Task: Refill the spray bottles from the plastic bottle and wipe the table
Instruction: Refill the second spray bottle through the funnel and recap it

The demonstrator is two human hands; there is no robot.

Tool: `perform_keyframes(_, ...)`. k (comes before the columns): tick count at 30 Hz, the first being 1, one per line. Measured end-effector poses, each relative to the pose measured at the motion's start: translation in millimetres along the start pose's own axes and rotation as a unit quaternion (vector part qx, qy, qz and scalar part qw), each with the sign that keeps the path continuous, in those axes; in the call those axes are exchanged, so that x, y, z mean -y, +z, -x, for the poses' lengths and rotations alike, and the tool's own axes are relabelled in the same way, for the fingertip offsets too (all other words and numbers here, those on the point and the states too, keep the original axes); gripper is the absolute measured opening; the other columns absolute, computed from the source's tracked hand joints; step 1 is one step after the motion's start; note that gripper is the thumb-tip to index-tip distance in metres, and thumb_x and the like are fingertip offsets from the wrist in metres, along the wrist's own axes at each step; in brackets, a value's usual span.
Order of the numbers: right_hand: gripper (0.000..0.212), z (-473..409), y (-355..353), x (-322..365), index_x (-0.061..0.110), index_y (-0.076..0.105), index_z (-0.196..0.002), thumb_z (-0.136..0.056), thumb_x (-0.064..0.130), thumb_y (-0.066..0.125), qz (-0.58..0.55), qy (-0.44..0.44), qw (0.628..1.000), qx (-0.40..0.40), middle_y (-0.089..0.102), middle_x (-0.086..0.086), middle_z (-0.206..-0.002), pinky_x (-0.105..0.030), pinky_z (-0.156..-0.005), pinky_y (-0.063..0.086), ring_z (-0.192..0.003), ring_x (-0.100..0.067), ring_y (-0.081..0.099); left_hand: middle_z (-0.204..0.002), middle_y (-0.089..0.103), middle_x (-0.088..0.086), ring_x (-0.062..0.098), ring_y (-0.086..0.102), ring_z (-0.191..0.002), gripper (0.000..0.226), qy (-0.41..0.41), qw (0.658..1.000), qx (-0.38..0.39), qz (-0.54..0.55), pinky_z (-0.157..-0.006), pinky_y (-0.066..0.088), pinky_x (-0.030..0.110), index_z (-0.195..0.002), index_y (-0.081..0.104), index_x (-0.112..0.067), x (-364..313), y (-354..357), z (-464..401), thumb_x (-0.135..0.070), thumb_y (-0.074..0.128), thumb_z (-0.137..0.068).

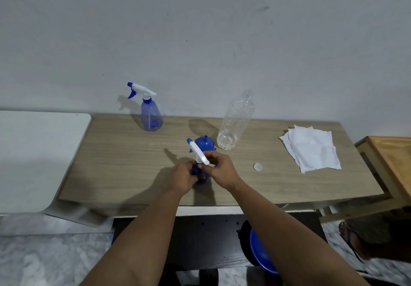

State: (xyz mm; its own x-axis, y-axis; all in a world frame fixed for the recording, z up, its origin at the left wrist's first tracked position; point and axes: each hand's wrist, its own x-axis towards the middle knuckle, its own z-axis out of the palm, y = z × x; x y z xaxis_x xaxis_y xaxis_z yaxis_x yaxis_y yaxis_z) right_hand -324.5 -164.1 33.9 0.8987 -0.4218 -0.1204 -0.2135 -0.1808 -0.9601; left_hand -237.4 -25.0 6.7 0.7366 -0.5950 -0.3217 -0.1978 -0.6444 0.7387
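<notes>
At the centre of the frame, the left hand [181,178] grips the blue body of a spray bottle [201,178] while the right hand [219,170] pinches its white trigger head [198,153], with a blue funnel [204,144] just behind. On the wooden table [124,152], a second spray bottle [150,113] stands upper left, an uncapped clear plastic bottle [235,121] stands upper centre, and a white cap [257,166] and white wipes [311,149] lie to the right.

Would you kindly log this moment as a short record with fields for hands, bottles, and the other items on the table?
left hand: grips the near spray bottle body
right hand: holds its white trigger head
far spray bottle: upright, head on, near the wall
plastic bottle: uncapped, a little liquid at the bottom
blue funnel: upside down behind the hands
white cap: lies on the wooden table
paper towels: stacked at the right
</notes>
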Motion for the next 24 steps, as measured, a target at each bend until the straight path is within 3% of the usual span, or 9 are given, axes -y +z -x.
perform_keyframes(5, 0.029, -1.4, 3.0, -4.4, 0.018, 0.076, -0.108, -0.083, 0.007, 0.084, 0.016, 0.012, 1.000, -0.012, 0.079, 0.001, -0.106, -0.040, -0.100, 0.059, -0.106, -0.015, 0.074, -0.091, 0.072, -0.004, 0.018, 0.065, -0.081, 0.035, 0.005, 1.000, -0.006, 0.010, -0.068, 0.045, 0.028, -0.114, 0.068, -0.027, 0.2, -0.3, 1.0, -0.032, 0.077, -0.080)
perform_keyframes(9, 0.027, -0.5, 10.8, -10.9, 0.019, 0.072, -0.098, -0.078, 0.010, 0.086, 0.019, 0.018, 0.998, -0.058, 0.078, 0.001, -0.100, -0.042, -0.095, 0.060, -0.099, -0.015, 0.075, -0.091, 0.072, -0.006, 0.016, 0.066, -0.081, 0.042, 0.003, 1.000, -0.005, 0.018, -0.073, 0.052, 0.031, -0.119, 0.066, -0.032, 0.5, -0.8, 2.8, -0.036, 0.077, -0.079)
perform_keyframes(13, 0.031, 5.3, 16.2, -10.4, 0.018, 0.076, -0.111, -0.082, 0.010, 0.083, 0.012, 0.011, 0.997, -0.075, 0.079, 0.004, -0.101, -0.036, -0.092, 0.061, -0.096, -0.011, 0.075, -0.091, 0.070, -0.006, 0.017, 0.065, -0.082, 0.033, 0.008, 1.000, -0.002, 0.020, -0.069, 0.048, 0.029, -0.116, 0.065, -0.030, -0.8, -1.5, 3.9, -0.035, 0.073, -0.084)
perform_keyframes(17, 0.028, 5.2, 21.4, -12.5, 0.019, 0.074, -0.102, -0.078, 0.018, 0.089, 0.007, 0.045, 0.994, -0.096, 0.079, 0.005, -0.093, -0.039, -0.079, 0.064, -0.086, -0.011, 0.076, -0.093, 0.073, -0.002, 0.019, 0.067, -0.082, 0.032, 0.006, 1.000, -0.006, 0.020, -0.072, 0.051, 0.033, -0.114, 0.065, -0.025, -0.8, -0.5, 6.5, -0.031, 0.073, -0.084)
perform_keyframes(21, 0.037, 7.6, 26.5, -12.1, 0.019, 0.070, -0.103, -0.075, 0.026, 0.093, 0.022, 0.049, 0.990, -0.128, 0.079, 0.007, -0.096, -0.033, -0.081, 0.064, -0.091, -0.004, 0.075, -0.095, 0.074, 0.007, 0.027, 0.069, -0.086, 0.033, -0.012, 1.000, -0.018, 0.018, -0.076, 0.054, 0.038, -0.113, 0.067, -0.017, -0.3, 1.4, 7.3, -0.025, 0.072, -0.082)
perform_keyframes(24, 0.039, 13.3, 25.3, -13.2, 0.020, 0.073, -0.117, -0.081, 0.016, 0.086, 0.030, 0.007, 0.994, -0.108, 0.078, 0.008, -0.105, -0.028, -0.091, 0.061, -0.101, -0.006, 0.074, -0.096, 0.073, 0.011, 0.032, 0.067, -0.088, 0.028, -0.020, 1.000, -0.019, 0.002, -0.069, 0.045, 0.031, -0.110, 0.067, -0.013, -5.2, -1.3, 9.0, -0.021, 0.069, -0.083)
